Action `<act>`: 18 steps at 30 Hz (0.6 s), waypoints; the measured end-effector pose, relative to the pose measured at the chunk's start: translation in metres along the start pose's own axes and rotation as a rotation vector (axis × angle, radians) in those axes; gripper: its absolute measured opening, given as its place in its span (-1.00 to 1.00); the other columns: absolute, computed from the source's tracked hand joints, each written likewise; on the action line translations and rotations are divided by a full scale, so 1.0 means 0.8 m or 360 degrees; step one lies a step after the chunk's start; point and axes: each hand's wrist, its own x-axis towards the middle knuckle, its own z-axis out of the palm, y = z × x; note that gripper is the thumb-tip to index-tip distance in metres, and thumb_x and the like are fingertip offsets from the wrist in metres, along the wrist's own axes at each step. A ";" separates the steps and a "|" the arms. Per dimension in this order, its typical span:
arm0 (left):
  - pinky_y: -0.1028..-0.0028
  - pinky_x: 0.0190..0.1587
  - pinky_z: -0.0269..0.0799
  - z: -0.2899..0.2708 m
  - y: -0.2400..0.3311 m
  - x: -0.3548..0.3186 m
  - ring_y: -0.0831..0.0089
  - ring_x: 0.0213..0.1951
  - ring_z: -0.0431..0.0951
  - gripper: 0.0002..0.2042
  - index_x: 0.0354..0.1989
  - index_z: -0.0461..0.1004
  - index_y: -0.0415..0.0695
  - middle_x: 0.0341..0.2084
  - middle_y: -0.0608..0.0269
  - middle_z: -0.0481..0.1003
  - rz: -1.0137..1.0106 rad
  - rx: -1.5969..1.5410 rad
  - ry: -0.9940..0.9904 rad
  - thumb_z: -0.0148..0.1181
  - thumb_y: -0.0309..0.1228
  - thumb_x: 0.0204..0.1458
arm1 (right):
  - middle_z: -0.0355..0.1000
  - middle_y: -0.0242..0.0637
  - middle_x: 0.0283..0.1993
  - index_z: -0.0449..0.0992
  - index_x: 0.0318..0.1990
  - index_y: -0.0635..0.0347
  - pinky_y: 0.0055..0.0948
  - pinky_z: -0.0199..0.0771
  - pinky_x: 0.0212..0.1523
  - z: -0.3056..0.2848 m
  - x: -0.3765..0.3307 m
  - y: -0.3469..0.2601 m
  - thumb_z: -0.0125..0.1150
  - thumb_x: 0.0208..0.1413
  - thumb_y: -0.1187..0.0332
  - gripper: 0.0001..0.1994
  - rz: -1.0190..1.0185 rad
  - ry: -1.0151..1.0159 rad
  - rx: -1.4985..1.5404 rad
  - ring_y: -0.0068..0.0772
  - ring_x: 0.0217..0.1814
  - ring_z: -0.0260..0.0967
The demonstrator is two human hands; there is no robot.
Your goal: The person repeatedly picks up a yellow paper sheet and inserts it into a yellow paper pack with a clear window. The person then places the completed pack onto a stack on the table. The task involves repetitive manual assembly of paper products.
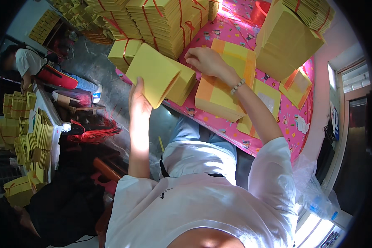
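1. The table (277,124) with its pink patterned cloth carries everything; its near edge runs just under your stacks, so keep your work well onto the cloth.
2. The tied bundles of yellow paper (161,20), bound in red string, rise behind your hands. Judging by how close they stand, a wide swing could clip them.
3. The orange-edged paper stack (219,89) lies on the cloth under your right wrist. Your right hand (206,61) rests at its far corner, fingers curled down onto the paper; whether they pinch a sheet I cannot tell.
4. The yellow paper wad (159,76) is held off the table edge, tilted, just left of that stack. Your left hand (139,105) clamps its lower corner, thumb pressed along the face. A grip nearer the middle would probably stop the sheets fanning.
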 end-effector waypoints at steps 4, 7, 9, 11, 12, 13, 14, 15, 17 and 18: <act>0.31 0.10 0.45 -0.018 -0.040 0.026 0.36 0.09 0.44 -0.60 0.22 0.20 -0.22 0.08 0.16 0.39 0.0067 0.0096 0.0196 0.00 -0.34 0.28 | 0.54 -0.11 -0.30 0.54 -0.16 0.23 -0.19 0.46 -0.16 0.007 0.013 -0.005 -0.01 0.24 0.11 -0.64 0.0041 0.0026 0.0094 -0.07 -0.21 0.50; 0.34 0.09 0.45 -0.021 -0.058 0.032 0.37 0.08 0.44 -0.59 0.24 0.19 -0.18 0.07 0.20 0.39 0.0044 0.0117 0.0263 0.03 -0.35 0.26 | 0.55 -0.10 -0.29 0.55 -0.14 0.22 -0.19 0.47 -0.18 -0.001 0.012 -0.027 -0.03 0.24 0.05 -0.60 0.0165 -0.0146 0.0190 -0.08 -0.22 0.51; 0.35 0.08 0.45 -0.031 -0.069 0.036 0.37 0.08 0.44 -0.58 0.24 0.19 -0.16 0.06 0.21 0.40 0.0009 0.0112 0.0301 0.05 -0.34 0.25 | 0.55 -0.10 -0.28 0.55 -0.13 0.21 -0.19 0.47 -0.18 0.003 0.015 -0.027 -0.01 0.22 0.02 -0.58 0.0155 -0.0248 0.0195 -0.08 -0.22 0.51; 0.35 0.06 0.46 -0.038 -0.078 0.040 0.37 0.07 0.45 -0.58 0.24 0.20 -0.15 0.06 0.22 0.40 -0.0044 0.0115 0.0336 0.07 -0.34 0.24 | 0.55 -0.10 -0.28 0.56 -0.11 0.20 -0.19 0.47 -0.18 0.019 0.022 -0.011 0.04 0.18 0.01 -0.58 0.0039 -0.0261 0.0119 -0.09 -0.22 0.52; 0.34 0.05 0.47 -0.041 -0.082 0.042 0.37 0.06 0.45 -0.58 0.23 0.21 -0.15 0.06 0.22 0.40 -0.0048 0.0131 0.0353 0.08 -0.33 0.24 | 0.55 -0.10 -0.27 0.56 -0.12 0.20 -0.19 0.47 -0.17 0.025 0.024 -0.006 0.05 0.17 0.02 -0.59 0.0039 -0.0253 0.0109 -0.09 -0.21 0.51; 0.33 0.03 0.49 -0.042 -0.086 0.042 0.36 0.05 0.46 -0.58 0.22 0.21 -0.14 0.05 0.21 0.40 -0.0050 0.0146 0.0374 0.09 -0.33 0.23 | 0.55 -0.10 -0.26 0.56 -0.13 0.19 -0.18 0.48 -0.16 0.028 0.025 -0.005 0.07 0.15 0.03 -0.60 0.0036 -0.0248 0.0099 -0.08 -0.20 0.51; 0.32 0.02 0.50 -0.043 -0.089 0.044 0.36 0.05 0.47 -0.58 0.22 0.22 -0.14 0.05 0.20 0.40 -0.0052 0.0162 0.0394 0.10 -0.32 0.22 | 0.55 -0.10 -0.26 0.56 -0.13 0.19 -0.17 0.48 -0.15 0.031 0.027 -0.005 0.09 0.13 0.05 -0.61 0.0033 -0.0243 0.0090 -0.08 -0.19 0.51; 0.31 0.00 0.51 -0.044 -0.091 0.046 0.35 0.04 0.47 -0.58 0.21 0.23 -0.14 0.05 0.19 0.41 -0.0052 0.0206 0.0416 0.11 -0.32 0.22 | 0.55 -0.09 -0.25 0.56 -0.14 0.19 -0.16 0.48 -0.13 0.033 0.028 -0.004 0.10 0.11 0.07 -0.62 0.0058 -0.0239 0.0004 -0.07 -0.18 0.51; 0.31 -0.05 0.54 -0.043 -0.094 0.048 0.34 0.02 0.48 -0.58 0.20 0.24 -0.14 0.04 0.17 0.41 -0.0054 0.0301 0.0467 0.12 -0.33 0.21 | 0.55 -0.07 -0.24 0.56 -0.16 0.19 -0.13 0.48 -0.11 0.038 0.031 -0.007 0.12 0.08 0.11 -0.65 0.0106 -0.0233 -0.0160 -0.04 -0.15 0.50; 0.31 -0.06 0.55 -0.044 -0.094 0.049 0.34 0.02 0.49 -0.58 0.19 0.24 -0.15 0.03 0.17 0.41 -0.0060 0.0344 0.0468 0.13 -0.33 0.20 | 0.54 -0.04 -0.24 0.57 -0.18 0.22 -0.12 0.49 -0.11 0.040 0.032 -0.008 0.12 0.07 0.14 -0.67 0.0127 -0.0239 -0.0215 -0.02 -0.15 0.50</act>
